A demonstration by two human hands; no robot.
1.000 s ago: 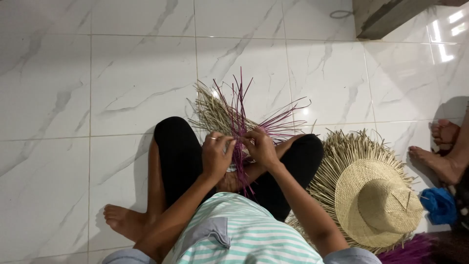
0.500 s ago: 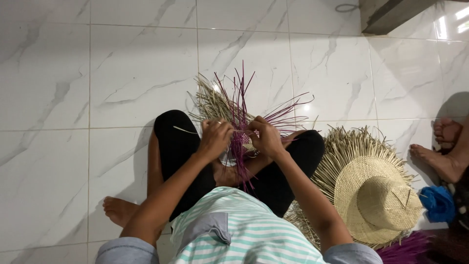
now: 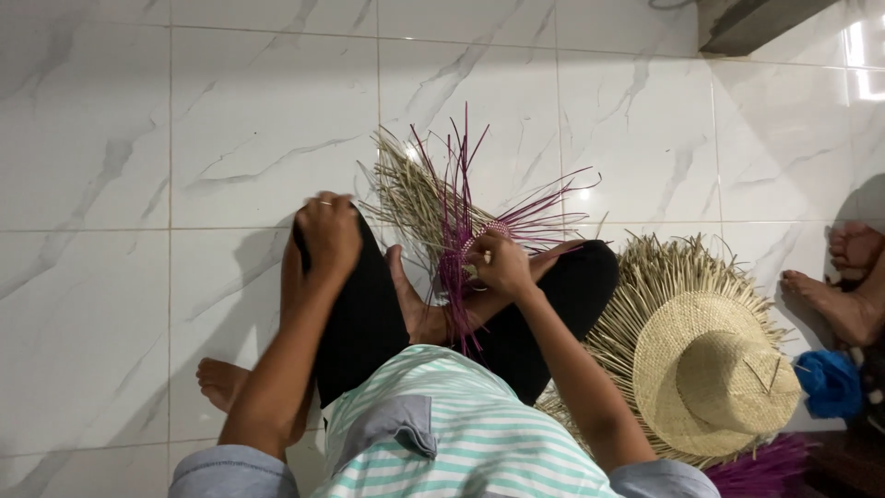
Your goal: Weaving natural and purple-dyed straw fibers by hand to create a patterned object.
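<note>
I sit cross-legged on a white marble-tiled floor in black trousers. A half-woven piece of tan and purple straw [image 3: 452, 217] rests between my knees, its loose strands fanning outward. My right hand [image 3: 498, 263] grips the woven part of this straw piece at its near edge. My left hand [image 3: 327, 231] has come away from it and rests on my left knee, fingers curled, a ring on one finger. Whether it holds a thin strand I cannot tell.
A tan straw hat [image 3: 705, 360] with an unfinished fringed brim lies on the floor to my right. Beyond it are another person's bare feet [image 3: 843, 277], a blue bundle [image 3: 830, 383] and purple straw strands [image 3: 765, 466]. A dark ledge [image 3: 747, 23] stands at the top right.
My left hand has left the straw piece and moved left onto my knee. My right hand stays on the weaving.
</note>
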